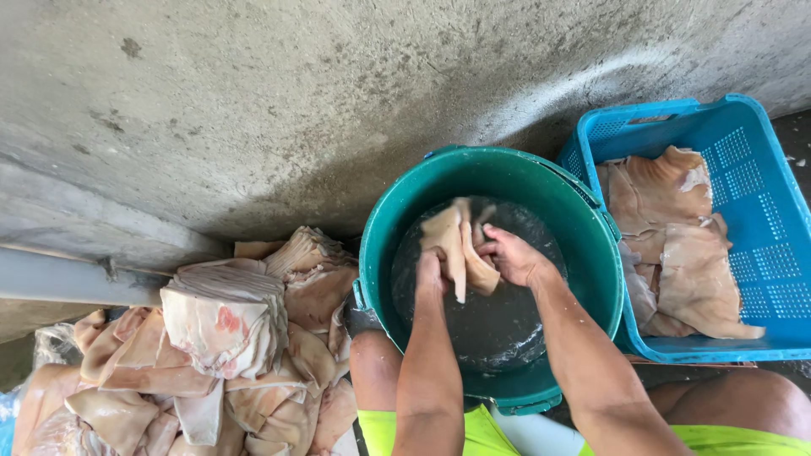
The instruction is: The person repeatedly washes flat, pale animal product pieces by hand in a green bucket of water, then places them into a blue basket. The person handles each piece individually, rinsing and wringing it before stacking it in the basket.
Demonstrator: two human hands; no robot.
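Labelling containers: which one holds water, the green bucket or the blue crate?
The round green bucket in the middle holds dark water; both hands grip a pale piece over it. The blue crate only holds dry-stacked pieces.

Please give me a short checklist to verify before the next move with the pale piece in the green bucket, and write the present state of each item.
1. Both hands grip the piece: left hand and right hand hold the pale folded piece over the water. Ok.
2. The green bucket stands upright, with dark water inside. Ok.
3. The blue crate at the right has free room beside the pieces already lying in it. Ok.
4. The pile of pale pieces at the left lies close to the bucket. Ok.
5. Whether the piece is clean: cannot tell.
6. Whether other pieces lie under the dark water: cannot tell.
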